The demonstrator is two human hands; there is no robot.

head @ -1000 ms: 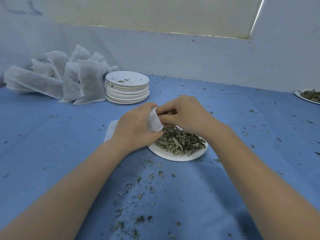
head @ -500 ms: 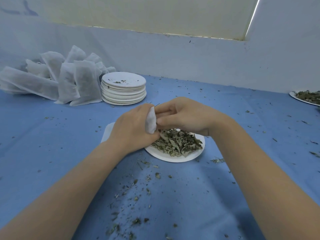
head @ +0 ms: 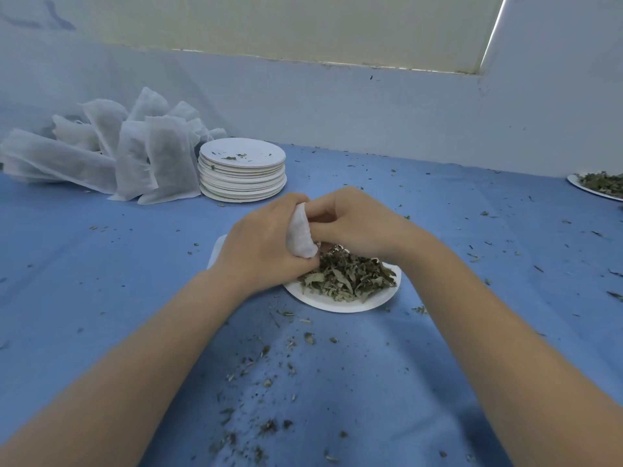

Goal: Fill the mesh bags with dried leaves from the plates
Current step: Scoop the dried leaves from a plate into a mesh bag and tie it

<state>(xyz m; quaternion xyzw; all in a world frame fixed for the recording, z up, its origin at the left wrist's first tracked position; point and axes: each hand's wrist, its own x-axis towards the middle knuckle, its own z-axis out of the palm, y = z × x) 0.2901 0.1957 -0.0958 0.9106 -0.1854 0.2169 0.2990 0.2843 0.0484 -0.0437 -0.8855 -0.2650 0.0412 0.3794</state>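
Mesh bag (head: 301, 235) mostly hidden behind left hand (head: 266, 244); far-right plate (head: 583, 188) cut off.

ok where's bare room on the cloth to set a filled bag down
Bare blue cloth lies left of the white paper plate of dried leaves, below the heap of white mesh bags. Between the forearms, crumbs crowd it.

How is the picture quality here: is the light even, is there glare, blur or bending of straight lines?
Head view: soft, even light with faint shadows on the blue table cloth; a bright glare strip by the pale window blind; the wide lens bends the wall edge; the white mesh bag held in both hands, left hand and right hand, looks sharp enough.
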